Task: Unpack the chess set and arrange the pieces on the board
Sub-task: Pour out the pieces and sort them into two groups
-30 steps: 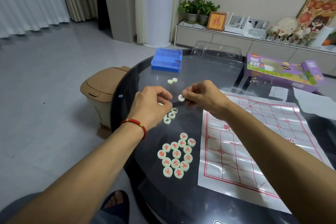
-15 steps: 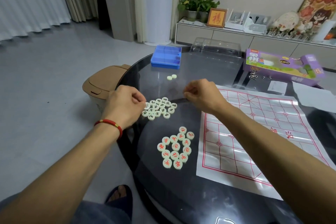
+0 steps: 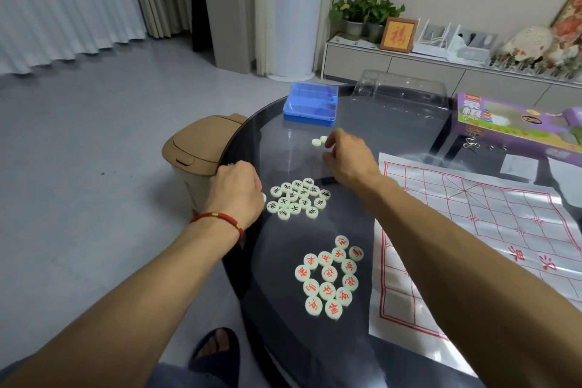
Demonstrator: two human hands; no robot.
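Black pieces [image 3: 297, 198] are bunched near the left rim of the table [image 3: 315, 346], red pieces [image 3: 329, 276] nearer, the board [image 3: 491, 230] spread flat on the right. Left hand [image 3: 234, 195] is curled at the rim beside the black bunch — whether anything's held can't be told. Right hand [image 3: 348, 157], fingers curled, is touching two blank pieces [image 3: 319, 140] — a grip can't be made out. Bare glass is left between the bunches.

Bare forearms, red cord bracelet [image 3: 220, 219], dark slipper [image 3: 217, 356].
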